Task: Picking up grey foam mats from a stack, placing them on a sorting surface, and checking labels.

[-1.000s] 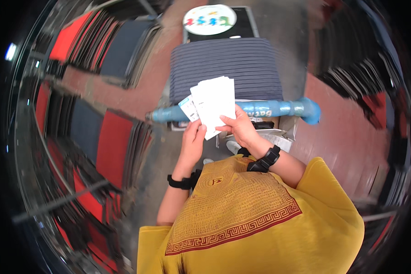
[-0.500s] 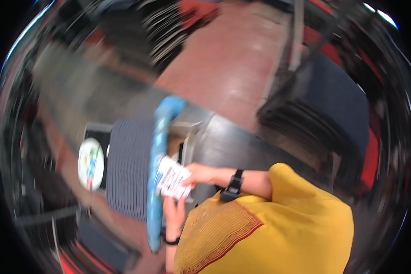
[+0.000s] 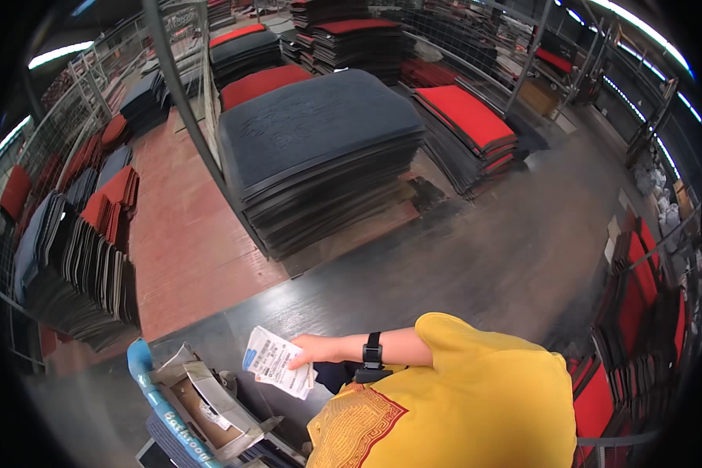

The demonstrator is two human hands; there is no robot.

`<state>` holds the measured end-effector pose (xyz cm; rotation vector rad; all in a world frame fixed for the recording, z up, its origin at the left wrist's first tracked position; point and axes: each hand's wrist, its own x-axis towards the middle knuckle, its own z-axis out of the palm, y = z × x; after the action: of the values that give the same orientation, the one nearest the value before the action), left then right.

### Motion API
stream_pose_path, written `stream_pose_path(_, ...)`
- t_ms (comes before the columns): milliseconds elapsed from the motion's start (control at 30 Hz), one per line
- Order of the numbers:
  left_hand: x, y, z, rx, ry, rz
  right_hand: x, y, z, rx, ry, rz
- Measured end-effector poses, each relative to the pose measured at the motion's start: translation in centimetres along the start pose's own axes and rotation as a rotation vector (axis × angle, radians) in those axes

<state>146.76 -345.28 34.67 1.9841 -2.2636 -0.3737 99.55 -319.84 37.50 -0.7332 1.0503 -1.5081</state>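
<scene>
My right hand [image 3: 310,350] is closed on a small stack of white printed labels [image 3: 274,360], fanned slightly, with dark print and a blue patch. A watch with a black strap [image 3: 373,352] is on that wrist. Just left of the labels stands an open cardboard box [image 3: 203,403] with a loose white slip inside. A long light-blue strip [image 3: 157,399] with white lettering runs along the box's left side. Beneath it, part of a dark ribbed mat [image 3: 171,446] shows at the lower edge. My left hand is out of the picture.
Ahead rises a tall stack of dark mats [image 3: 327,132]. Red-topped mats [image 3: 468,117] lie to its right. More mats [image 3: 93,265] stand leaning at the left, and red and black ones [image 3: 639,312] at the right. A metal post [image 3: 183,93] stands left of the tall stack.
The view has swung up and to the right, so the box and blue strip now sit lower left. My left hand, earlier by the labels, has left the picture; the right still holds them.
</scene>
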Motion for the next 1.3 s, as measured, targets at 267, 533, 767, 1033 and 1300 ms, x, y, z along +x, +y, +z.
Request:
stream_pose_path(267,15.6,1.5,4.7,-0.101,0.087,0.308,-8.2,-6.2,-4.1,-0.091,0.035,0.112)
stream_pose_path(533,-7.6,-6.7,9.2,-0.136,0.218,0.175,-20.7,-7.2,-9.3,-0.442,-0.589,0.364)
stream_pose_path(767,-34.5,16.0,9.1,-0.14,0.066,-0.264,-41.9,-14.1,-21.3,-0.489,-0.525,0.634)
stream_pose_path(1033,-46.0,25.5,13.1,-0.072,-0.123,-0.456,-47.2,-18.5,-28.5,-0.448,-0.537,0.702)
stream_pose_path(1300,-54.2,32.8,16.3,-0.03,-0.035,-0.408,-46.7,-20.8,-27.6,-0.476,-1.008,0.601)
